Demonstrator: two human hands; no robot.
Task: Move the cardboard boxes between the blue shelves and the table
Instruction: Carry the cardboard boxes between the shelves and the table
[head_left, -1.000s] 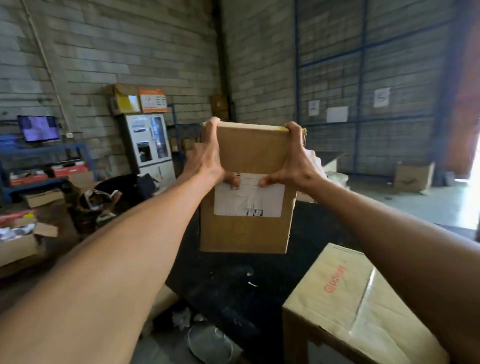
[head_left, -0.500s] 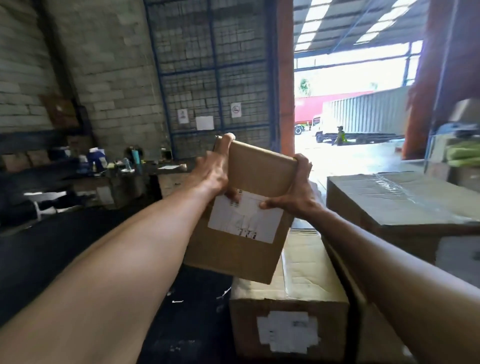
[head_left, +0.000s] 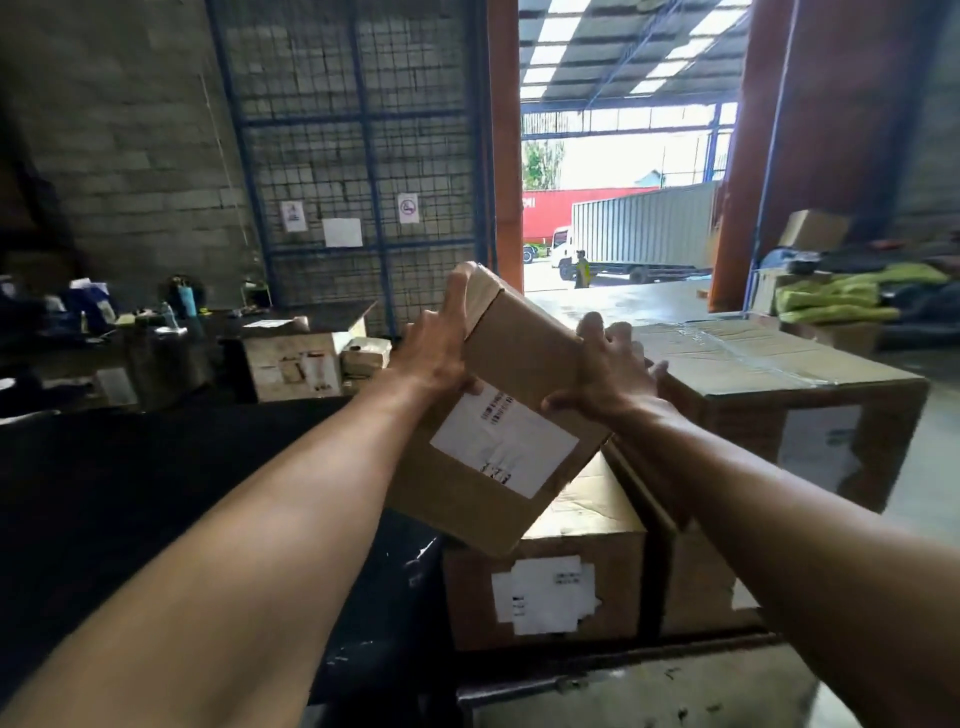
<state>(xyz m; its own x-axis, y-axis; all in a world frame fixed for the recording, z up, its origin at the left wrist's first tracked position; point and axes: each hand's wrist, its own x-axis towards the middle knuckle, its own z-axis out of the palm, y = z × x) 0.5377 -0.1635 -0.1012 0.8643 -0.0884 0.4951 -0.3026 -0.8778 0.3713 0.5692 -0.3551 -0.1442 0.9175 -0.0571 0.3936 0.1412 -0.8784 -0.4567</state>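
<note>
I hold a small cardboard box (head_left: 498, 415) with a white label in the air, tilted to the right, above the black table (head_left: 156, 483). My left hand (head_left: 439, 345) grips its left edge near the top. My right hand (head_left: 602, 371) grips its right edge, thumb on the labelled face. Under it a longer cardboard box (head_left: 561, 561) with a torn white label lies on the table. A large taped cardboard box (head_left: 779, 384) stands to the right. No blue shelves are in sight.
A blue-framed wire mesh panel (head_left: 363, 156) covers the back wall. A cluttered desk (head_left: 156, 332) with bottles stands at the left, with a small box (head_left: 291, 364) beside it. An open doorway (head_left: 623, 208) shows a truck outside. Yellow-green clothing (head_left: 841, 296) lies at the right.
My view has swung right, from the brick wall corner to the doorway. The held box has tilted further right and come lower over the boxes on the table.
</note>
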